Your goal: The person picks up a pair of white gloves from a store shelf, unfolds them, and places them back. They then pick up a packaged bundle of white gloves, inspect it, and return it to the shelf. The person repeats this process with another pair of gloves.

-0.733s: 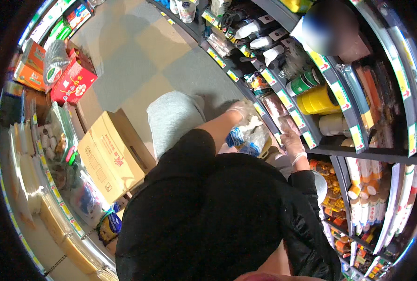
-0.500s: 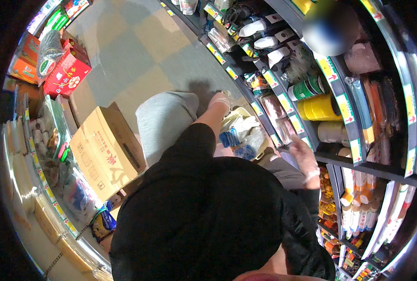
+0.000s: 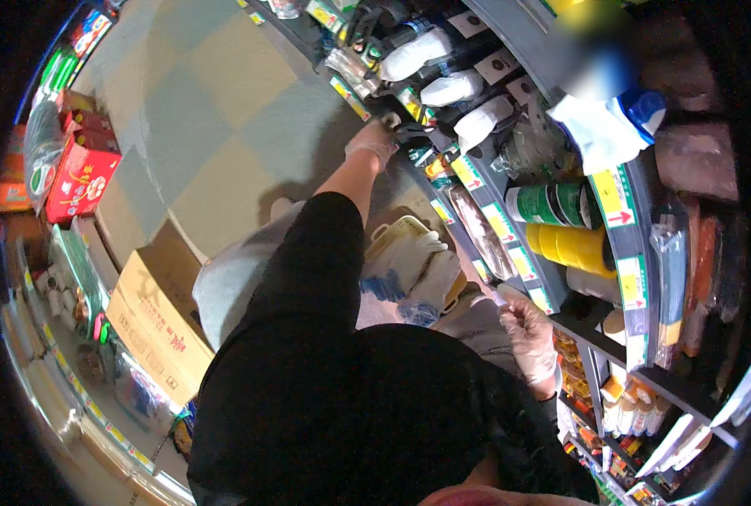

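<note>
My left hand (image 3: 373,145), in a clear thin glove, reaches out to the low front edge of the shelf on the right. Its fingertips are at dark goods there and partly hidden, so I cannot tell whether they grip anything. My right hand (image 3: 529,339), also in a clear glove, is closed in front of the lower shelf, with thumb and fingers together at a small pale thing too small to make out. Between my arms stands a cream plastic basket (image 3: 405,226) holding white cloth items with blue patches (image 3: 409,274).
White shoe-shaped items (image 3: 451,88), green rolls (image 3: 552,205) and yellow rolls (image 3: 569,246) fill the right shelves. A white-and-blue cloth item (image 3: 603,131) hangs over a shelf edge. At left are an open cardboard box (image 3: 152,320) and red boxes (image 3: 85,173). Checkered floor (image 3: 215,101) lies ahead.
My left hand has moved from above the basket up to the shelf edge. My right hand has come down slightly and its fingers are closed. The view has shifted; a white-and-blue item now shows on the shelf edge.
</note>
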Demonstrator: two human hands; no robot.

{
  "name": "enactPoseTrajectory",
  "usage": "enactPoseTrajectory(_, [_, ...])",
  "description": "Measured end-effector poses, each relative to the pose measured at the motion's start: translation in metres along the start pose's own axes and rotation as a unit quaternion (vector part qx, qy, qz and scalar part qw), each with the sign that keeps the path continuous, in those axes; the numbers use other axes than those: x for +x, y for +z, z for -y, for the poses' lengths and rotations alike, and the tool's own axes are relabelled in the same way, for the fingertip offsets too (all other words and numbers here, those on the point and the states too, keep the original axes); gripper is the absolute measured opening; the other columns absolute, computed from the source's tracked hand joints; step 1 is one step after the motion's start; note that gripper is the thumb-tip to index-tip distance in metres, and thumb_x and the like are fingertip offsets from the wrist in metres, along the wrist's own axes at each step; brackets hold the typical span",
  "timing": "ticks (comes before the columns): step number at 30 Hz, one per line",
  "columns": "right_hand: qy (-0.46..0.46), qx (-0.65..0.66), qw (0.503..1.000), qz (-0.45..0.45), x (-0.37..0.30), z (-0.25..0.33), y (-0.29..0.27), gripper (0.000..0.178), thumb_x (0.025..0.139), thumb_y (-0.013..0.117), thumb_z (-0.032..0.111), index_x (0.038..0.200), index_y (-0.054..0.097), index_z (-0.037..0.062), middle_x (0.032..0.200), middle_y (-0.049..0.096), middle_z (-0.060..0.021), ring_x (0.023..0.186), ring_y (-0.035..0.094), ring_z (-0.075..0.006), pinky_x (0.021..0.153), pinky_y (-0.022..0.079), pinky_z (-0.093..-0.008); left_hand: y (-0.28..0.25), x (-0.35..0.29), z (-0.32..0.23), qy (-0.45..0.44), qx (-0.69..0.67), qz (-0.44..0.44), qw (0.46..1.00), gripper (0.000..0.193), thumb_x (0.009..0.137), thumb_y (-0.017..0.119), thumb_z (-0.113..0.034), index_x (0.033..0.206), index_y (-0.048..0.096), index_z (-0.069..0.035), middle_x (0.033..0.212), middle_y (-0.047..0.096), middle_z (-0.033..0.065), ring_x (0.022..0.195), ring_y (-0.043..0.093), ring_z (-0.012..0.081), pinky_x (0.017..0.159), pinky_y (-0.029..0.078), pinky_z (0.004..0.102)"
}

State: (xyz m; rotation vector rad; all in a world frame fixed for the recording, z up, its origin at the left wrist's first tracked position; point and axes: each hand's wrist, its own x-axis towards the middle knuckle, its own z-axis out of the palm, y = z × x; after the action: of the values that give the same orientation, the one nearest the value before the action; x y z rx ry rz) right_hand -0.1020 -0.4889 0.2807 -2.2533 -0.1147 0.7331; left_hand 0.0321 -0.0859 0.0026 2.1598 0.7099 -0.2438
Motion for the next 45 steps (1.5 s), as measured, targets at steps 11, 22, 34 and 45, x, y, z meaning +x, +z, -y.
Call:
enactPoseTrajectory(11, [0.111,-0.048,0.981,0.154,0.036,-0.062,-0.004,0.045,0.095,0.069,0.004,0.139,0.06,0.0076,0.106,0.069,-0.0041,0.096,0.064,-0.0124,0.086,0.052,-0.0251,0.06,0.084,0.004,-0.008,0.119,-0.05,0.992,0.051,0.09,0.065,-0.043,0.135,0.062,-0.019,0.143,0.056,0.0066,0.136,0.051,0.0338,0.105,0.049,0.0443])
enactPoseTrajectory(22, [0.166,0.096,0.964,0.185,0.054,-0.081,-0.002,0.042,0.095,0.067,0.002,0.137,0.061,0.0048,0.092,0.063,-0.0011,0.081,0.062,-0.0098,0.072,0.052,-0.0225,0.066,0.126,0.007,-0.004,0.169,-0.019,0.985,0.055,0.084,0.072,-0.036,0.131,0.065,-0.008,0.137,0.064,0.0151,0.125,0.064,0.0323,0.099,0.053,0.0413])
enactPoseTrajectory(34, [0.205,0.061,0.961,0.174,0.067,-0.091,-0.001,0.041,0.097,0.071,0.026,0.134,0.063,0.0103,0.097,0.067,-0.0037,0.083,0.062,-0.0157,0.075,0.051,-0.0276,0.1,0.117,0.014,0.015,0.158,0.134,0.978,0.057,0.08,0.075,-0.033,0.131,0.065,-0.009,0.135,0.065,0.0135,0.124,0.063,0.0303,0.101,0.051,0.0408])
enactPoseTrajectory(45, [0.12,-0.013,0.972,0.2,0.093,-0.086,-0.004,0.046,0.096,0.071,0.019,0.139,0.059,0.0089,0.103,0.068,-0.0053,0.09,0.065,-0.016,0.081,0.053,-0.0289,0.115,0.148,0.011,-0.02,0.154,0.087,0.984,0.056,0.081,0.074,-0.032,0.132,0.065,-0.01,0.136,0.065,0.0127,0.126,0.062,0.0296,0.103,0.05,0.0406])
